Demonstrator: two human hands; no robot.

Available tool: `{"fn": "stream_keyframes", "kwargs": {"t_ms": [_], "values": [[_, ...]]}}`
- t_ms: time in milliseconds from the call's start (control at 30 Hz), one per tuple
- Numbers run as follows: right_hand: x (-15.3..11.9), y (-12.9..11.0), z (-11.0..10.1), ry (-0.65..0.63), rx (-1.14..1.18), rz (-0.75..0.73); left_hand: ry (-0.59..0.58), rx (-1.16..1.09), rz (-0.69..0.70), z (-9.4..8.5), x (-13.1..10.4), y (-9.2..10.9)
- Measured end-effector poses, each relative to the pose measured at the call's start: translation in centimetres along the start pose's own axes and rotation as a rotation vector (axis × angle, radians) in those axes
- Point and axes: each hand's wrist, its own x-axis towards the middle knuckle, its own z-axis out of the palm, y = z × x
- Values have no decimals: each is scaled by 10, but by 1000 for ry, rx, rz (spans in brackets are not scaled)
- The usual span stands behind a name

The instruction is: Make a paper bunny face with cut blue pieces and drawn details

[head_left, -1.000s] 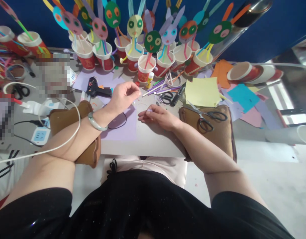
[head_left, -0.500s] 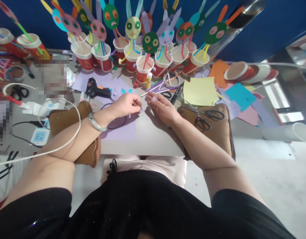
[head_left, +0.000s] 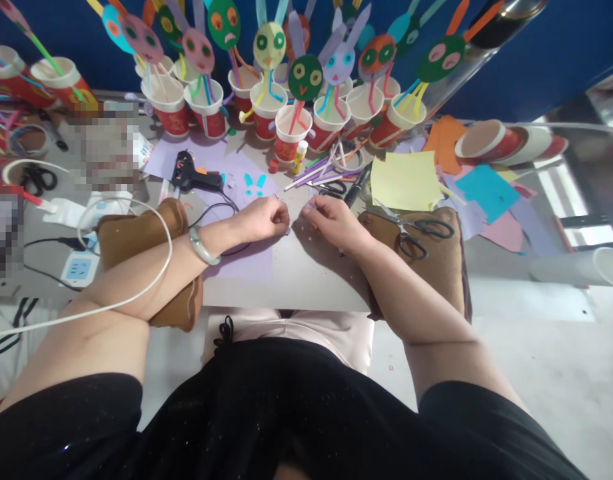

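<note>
My left hand (head_left: 266, 219) is closed over the table, its fingertips pinched on a small bit of purple paper that barely shows. Across a narrow gap, my right hand (head_left: 331, 220) is closed too, with a sliver of something purple at its fingertips, too small to name. A purple sheet (head_left: 241, 263) lies under my left wrist. Just behind my left hand are cut paper shapes with blue ears and eyes (head_left: 255, 185). A glue stick (head_left: 300, 157) stands behind the hands, its red cap (head_left: 274, 165) beside it. The black glue gun (head_left: 194, 175) lies to the left.
Red paper cups (head_left: 292, 133) with rabbit-faced figures line the back. Open scissors (head_left: 411, 233) rest on the right brown cushion (head_left: 431, 267). Yellow sheets (head_left: 405, 181) and coloured scraps lie at right. A white cable (head_left: 151, 287) crosses my left arm; a power strip (head_left: 79, 269) is at left.
My right hand's fingers have drawn in from a flatter pose, and the hand has moved slightly right. My left hand is a little further right and lower. The view has shifted slightly.
</note>
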Motion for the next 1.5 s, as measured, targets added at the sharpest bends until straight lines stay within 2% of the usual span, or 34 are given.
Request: {"fn": "stream_keyframes", "kwargs": {"t_ms": [100,200,333,433,567,700,767,833,900,933,1100,1333,1500], "values": [[-5,-5,-4,-85,-215,-38,30,93,43,1,0,-2],[-6,-4,-2,-149,-285,-15,35,181,44,2,0,-3],[-6,-1,2,-150,-250,46,52,257,45,4,0,-2],[-8,-2,-1,-91,-308,40,65,293,44,5,-1,-1],[-12,-7,-9,-63,-511,-41,65,350,22,4,-1,1],[-20,-16,-13,-154,-777,-190,123,471,20,-4,-4,4],[-25,-22,-11,-223,-924,-215,160,555,58,-8,-7,9],[-29,-28,-9,-308,-1046,-204,131,643,110,-9,-14,16],[-32,-33,-7,-375,-1134,-194,51,739,171,-5,-22,24],[-33,-35,-6,-395,-1163,-193,5,785,216,-1,-27,27],[-34,-36,-1,-454,-1202,-185,-47,975,357,20,-50,31],[-36,-38,-1,-487,-1199,-169,-123,1013,331,23,-55,34],[-36,-40,-3,-492,-1193,-144,-154,1039,261,27,-56,41]]}}
